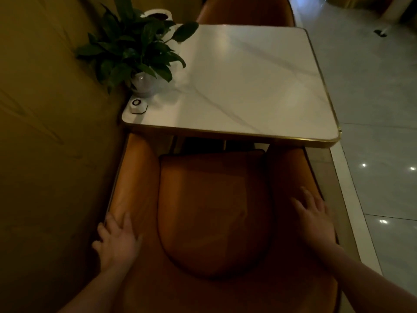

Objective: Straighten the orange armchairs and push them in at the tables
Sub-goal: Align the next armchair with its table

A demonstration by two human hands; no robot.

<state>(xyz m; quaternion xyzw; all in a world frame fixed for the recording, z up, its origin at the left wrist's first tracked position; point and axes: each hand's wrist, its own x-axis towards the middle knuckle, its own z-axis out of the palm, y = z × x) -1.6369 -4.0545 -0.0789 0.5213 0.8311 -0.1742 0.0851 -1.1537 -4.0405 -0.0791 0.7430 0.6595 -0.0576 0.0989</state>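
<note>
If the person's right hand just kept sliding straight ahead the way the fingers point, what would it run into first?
Probably the table's gold-trimmed near edge. The right hand lies flat on the orange armchair, fingers pointing along its armrest toward the table. Whether the armrest slips under that edge is unclear.

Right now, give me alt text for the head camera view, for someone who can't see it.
Two bare hands, left hand and right hand, rest flat on the arms of an orange armchair facing a white marble-look table with a gold rim. A leafy potted plant and a small white puck-shaped device sit at the table's left edge, and another orange chair stands opposite.
</note>
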